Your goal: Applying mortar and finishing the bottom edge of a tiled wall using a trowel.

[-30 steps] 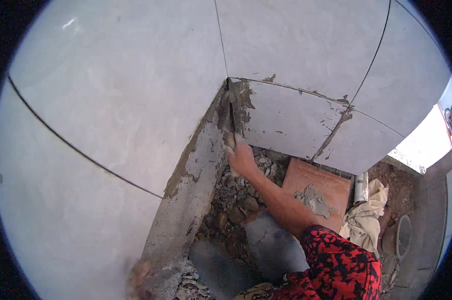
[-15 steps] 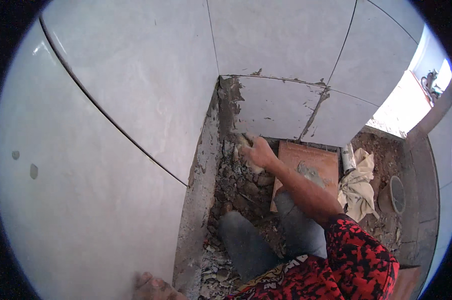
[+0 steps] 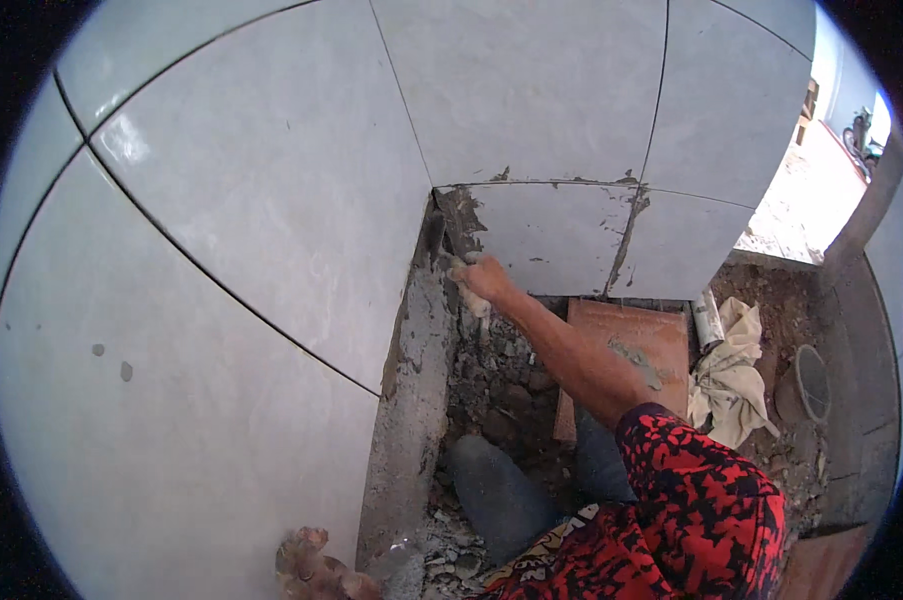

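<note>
My right hand (image 3: 481, 279) is closed around the handle of a small trowel. The trowel's dark blade (image 3: 435, 233) points up into the corner where two tiled walls meet, against the narrow strip beside the mortar. Grey mortar (image 3: 461, 215) covers the left edge of the low white tile (image 3: 546, 235), with smears along its joints. Something pale hangs under my right hand; I cannot make out what it is. At the lower left, my left hand (image 3: 321, 570) is by the large white wall tile (image 3: 221, 430), its fingers apart and bent, with nothing visible in them.
A reddish-brown tile (image 3: 626, 325) with a grey mortar smear lies on the rubble floor (image 3: 511, 385). To its right are a whitish tube (image 3: 706, 318), a crumpled beige cloth (image 3: 731, 385) and a bucket (image 3: 806, 385). A rough concrete ledge (image 3: 401, 440) runs along the left wall.
My right hand has moved left and slightly up, bringing the trowel blade into the corner. My left hand has come a little further into view. The view has shifted slightly.
</note>
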`<state>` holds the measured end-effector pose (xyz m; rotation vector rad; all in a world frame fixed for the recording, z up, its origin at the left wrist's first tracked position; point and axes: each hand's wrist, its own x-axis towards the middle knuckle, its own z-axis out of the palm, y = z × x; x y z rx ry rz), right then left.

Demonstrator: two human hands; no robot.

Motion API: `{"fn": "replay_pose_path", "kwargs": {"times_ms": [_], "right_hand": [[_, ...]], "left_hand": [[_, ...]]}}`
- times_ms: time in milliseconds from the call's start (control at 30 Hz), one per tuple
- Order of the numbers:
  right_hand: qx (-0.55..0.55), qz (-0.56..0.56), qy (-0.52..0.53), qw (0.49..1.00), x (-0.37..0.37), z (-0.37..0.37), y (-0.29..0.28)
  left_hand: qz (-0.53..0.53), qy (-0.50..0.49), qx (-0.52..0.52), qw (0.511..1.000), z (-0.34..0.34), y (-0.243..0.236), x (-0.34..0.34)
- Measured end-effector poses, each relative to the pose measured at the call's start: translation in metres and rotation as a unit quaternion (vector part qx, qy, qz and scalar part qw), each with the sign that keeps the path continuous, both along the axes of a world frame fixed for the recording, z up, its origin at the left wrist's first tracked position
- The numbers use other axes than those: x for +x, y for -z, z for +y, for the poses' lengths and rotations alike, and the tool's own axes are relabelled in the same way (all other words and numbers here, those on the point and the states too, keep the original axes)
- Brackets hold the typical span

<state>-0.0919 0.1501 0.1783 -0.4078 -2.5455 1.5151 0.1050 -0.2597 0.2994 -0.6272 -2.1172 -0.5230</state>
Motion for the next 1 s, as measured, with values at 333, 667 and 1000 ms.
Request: {"fn": "replay_pose_path", "kwargs": {"times_ms": [333,667,1000], "right_hand": [[0.09,0.116,0.088,0.985,0.006,-0.019,0.042],[0.157,0.156,-0.012,0.975,0.049,-0.035,0.106],[0.066,0.169,0.066,0.981,0.024,-0.047,0.056]], "left_hand": [[0.017,-0.011,0.087,0.996,0.033,0.009,-0.005],[0.026,-0.027,-0.002,0.999,0.03,0.003,-0.01],[0.143,-0.084,-0.082,0.983,0.031,-0.049,0.016]]}}
